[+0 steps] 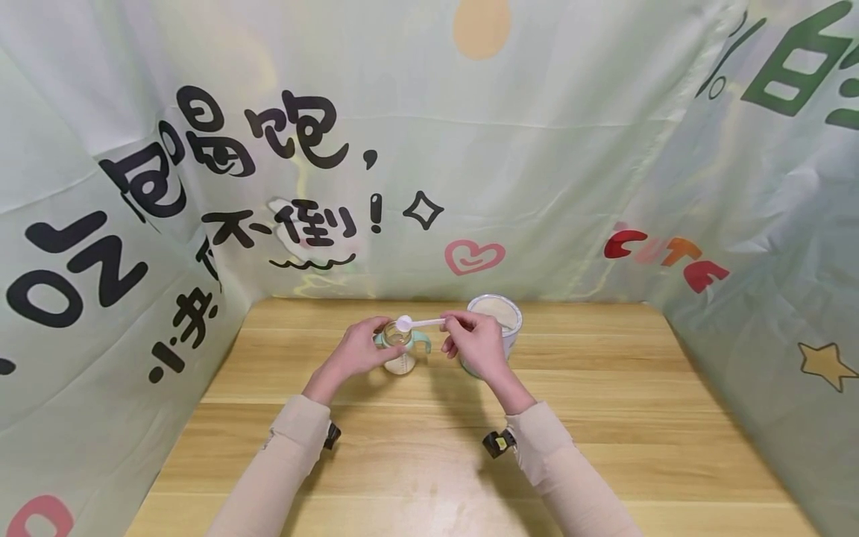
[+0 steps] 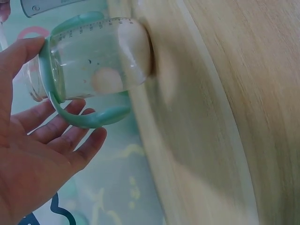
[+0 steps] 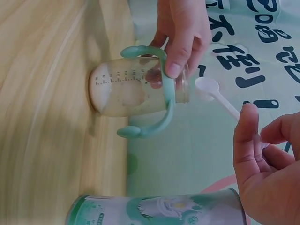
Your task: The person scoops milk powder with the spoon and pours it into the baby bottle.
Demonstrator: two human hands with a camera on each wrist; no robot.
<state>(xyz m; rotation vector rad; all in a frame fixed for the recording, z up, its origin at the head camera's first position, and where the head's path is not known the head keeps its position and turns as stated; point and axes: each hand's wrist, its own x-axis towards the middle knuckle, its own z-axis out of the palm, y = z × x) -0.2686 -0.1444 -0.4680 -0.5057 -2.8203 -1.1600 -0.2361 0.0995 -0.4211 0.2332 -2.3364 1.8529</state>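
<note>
A clear baby bottle with a mint-green two-handled ring stands upright on the table, uncapped, with pale powder at its bottom. My left hand holds it near the neck, thumb on the green ring and fingers around the far side. Between thumb and fingers, my right hand pinches the handle of a white measuring scoop. The scoop's bowl is just over the bottle's open mouth. Beside my right hand stands an open milk powder can, pale powder showing inside.
The wooden table extends around the bottle and can. Printed fabric hangs behind the table and on both sides, close to its back edge. The can stands to the right of the bottle.
</note>
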